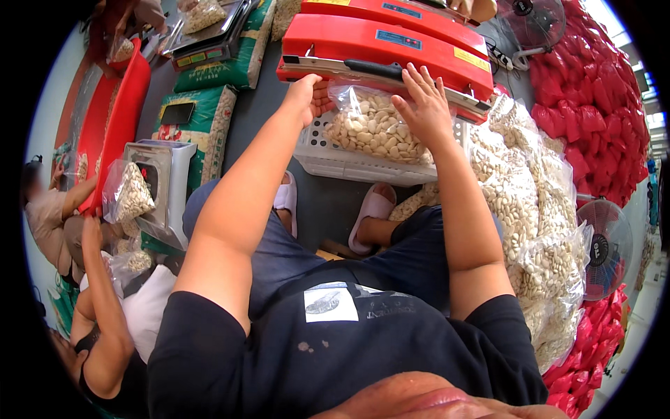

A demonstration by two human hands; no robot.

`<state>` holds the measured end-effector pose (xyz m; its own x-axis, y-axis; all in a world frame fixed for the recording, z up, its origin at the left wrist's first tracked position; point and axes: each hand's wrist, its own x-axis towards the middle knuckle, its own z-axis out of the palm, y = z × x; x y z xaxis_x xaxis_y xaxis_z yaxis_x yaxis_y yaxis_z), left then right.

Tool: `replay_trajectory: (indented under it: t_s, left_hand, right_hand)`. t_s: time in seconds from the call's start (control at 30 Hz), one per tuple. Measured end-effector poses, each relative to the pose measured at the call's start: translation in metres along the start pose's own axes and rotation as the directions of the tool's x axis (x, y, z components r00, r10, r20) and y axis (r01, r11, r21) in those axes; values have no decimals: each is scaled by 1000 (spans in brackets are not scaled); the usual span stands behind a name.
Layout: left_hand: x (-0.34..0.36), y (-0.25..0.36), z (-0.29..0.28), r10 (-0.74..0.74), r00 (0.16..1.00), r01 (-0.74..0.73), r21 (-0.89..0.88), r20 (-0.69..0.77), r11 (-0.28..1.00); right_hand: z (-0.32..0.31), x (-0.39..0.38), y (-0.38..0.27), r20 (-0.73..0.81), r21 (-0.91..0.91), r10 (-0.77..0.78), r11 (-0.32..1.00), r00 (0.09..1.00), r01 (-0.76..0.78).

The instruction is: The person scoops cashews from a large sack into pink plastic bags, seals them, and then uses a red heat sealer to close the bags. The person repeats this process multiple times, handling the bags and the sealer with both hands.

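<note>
Bean bag (pixel 377 127): lies on white crate (pixel 349 167), upper edge at red sealer (pixel 349 43).
Left hand (pixel 314 99): half-curls by upper left corner; grip on film or not, cannot tell.
Right hand (pixel 426 110): spreads open, grip released, fingertips near black handle (pixel 373 70).
Right side: more bagged beans (pixel 516 202), red packets (pixel 586 105) heaped beyond.

bag of pale beans (pixel 377 129) set on white crate (pixel 349 168), red sealer (pixel 342 40) placed behind, left hand (pixel 310 99) held beside bag, right hand (pixel 427 112) spread near handle (pixel 370 68)
</note>
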<state>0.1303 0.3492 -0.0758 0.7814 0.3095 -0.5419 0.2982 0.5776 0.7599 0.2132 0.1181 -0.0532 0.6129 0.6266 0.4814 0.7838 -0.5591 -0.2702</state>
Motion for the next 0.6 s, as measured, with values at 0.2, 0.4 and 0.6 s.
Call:
replay_trajectory:
  t_s: [0.2,0.4,0.6]
  left_hand:
    - [-9,8,9,-80,996,79,40,40,996]
    - [-10,6,9,-66,997,60,131,38,990]
    - [-32,16,9,-48,994,20,270,101,963]
  right_hand:
    - [-62,-11,48,61,-24,681,732,730,-681]
    - [-62,-11,50,603,2,680,522,417,-853]
    - [-83,-15,45,676,223,511,546,532,-808]
